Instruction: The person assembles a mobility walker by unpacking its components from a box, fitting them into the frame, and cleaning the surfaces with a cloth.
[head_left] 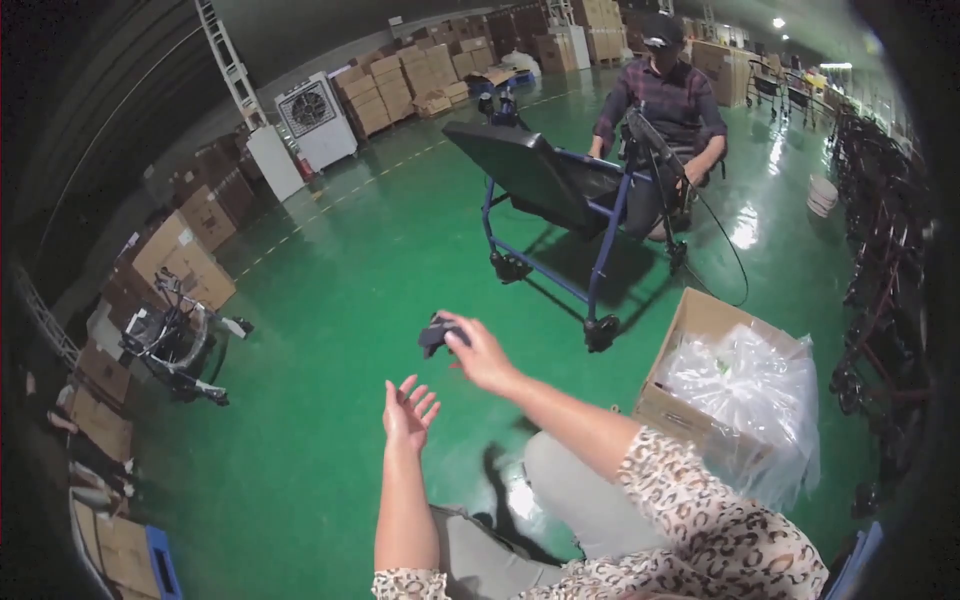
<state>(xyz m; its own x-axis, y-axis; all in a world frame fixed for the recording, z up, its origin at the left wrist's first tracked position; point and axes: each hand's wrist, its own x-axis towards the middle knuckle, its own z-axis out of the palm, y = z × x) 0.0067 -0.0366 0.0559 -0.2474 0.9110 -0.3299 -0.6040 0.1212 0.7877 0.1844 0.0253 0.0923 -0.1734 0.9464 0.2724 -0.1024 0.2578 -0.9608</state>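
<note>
Nearby, a box (672, 413) holds plastic (740, 378); right fingers (464, 324) grip a black part (434, 336).

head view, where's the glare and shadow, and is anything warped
Head view: white glare on the green floor, one patch left of the bucket, another between the wearer's legs; head view: dark shadow under the blue frame; head view: strong wide-angle warping, outer scene curved, corners black; head view: the dark part in the right hand shows little detail.

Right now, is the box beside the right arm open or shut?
Open: clear plastic bulges out of the box and spills over its rim.
</note>
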